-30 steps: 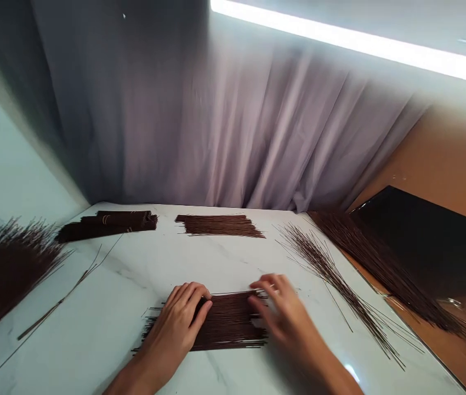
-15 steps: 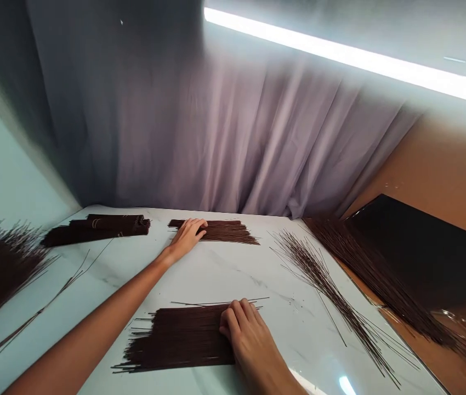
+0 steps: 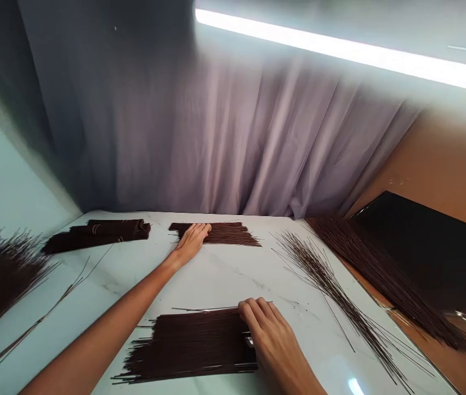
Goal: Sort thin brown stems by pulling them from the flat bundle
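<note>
Stretched toward the back of the white tabletop, my left hand (image 3: 194,237) rests on the left part of a flat layer of thin brown sticks (image 3: 233,233), fingers curled down and closed over some of them. Nearer to me lies a wider, darker layer of thin sticks (image 3: 200,343), uneven at its left end. My right hand (image 3: 272,334) is at that layer's right end, fingers bent and pressed together. A small shiny thing (image 3: 249,342) shows beneath its palm; its kind is hidden. One loose stick (image 3: 200,310) lies along the layer's far edge.
Rolled dark bundles (image 3: 113,230) with ties lie at the back left. A thick brush of sticks (image 3: 0,280) stands out at the left edge, beside a few loose strands (image 3: 52,308). To the right are a loose sheaf (image 3: 335,291) and a long dark bundle (image 3: 393,280) by the table's edge.
My right hand has shifted right along the near layer, uncovering more of its right end and the shiny thing. My left hand has moved slightly right, its fingers closing over the far sticks.
</note>
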{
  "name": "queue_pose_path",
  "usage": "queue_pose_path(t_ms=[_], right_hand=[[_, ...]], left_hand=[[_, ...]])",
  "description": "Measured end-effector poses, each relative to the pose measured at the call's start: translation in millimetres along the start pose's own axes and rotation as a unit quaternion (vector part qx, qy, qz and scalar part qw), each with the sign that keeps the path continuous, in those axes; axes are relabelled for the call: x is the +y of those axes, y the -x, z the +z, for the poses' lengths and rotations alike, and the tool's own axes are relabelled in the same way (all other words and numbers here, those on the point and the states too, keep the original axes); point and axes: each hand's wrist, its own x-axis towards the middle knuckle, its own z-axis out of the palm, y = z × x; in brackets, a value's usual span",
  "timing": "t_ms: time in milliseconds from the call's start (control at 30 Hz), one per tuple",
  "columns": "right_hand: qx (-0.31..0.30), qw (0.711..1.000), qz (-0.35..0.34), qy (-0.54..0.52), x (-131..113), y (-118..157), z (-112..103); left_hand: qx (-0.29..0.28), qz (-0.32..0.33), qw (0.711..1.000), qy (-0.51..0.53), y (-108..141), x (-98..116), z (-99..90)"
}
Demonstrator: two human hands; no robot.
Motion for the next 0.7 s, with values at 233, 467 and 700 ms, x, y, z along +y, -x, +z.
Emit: queue_pose_path(t_ms=[233, 467, 700], right_hand=[[0.002, 1.000, 0.013, -0.011, 7, 2, -2], [-0.007, 0.998, 0.030, -0.060, 11, -3, -6], [-0.002, 0.978, 0.181, -0.108, 32, -22, 7]], left_hand=[[-0.090, 0.000, 0.984, 0.152, 16, 52, -13.5], [-0.227, 0.007, 0.941, 0.250, 100, 136, -32.9], [-0.065, -0.109, 0.973, 0.191, 144, 135, -53.5]])
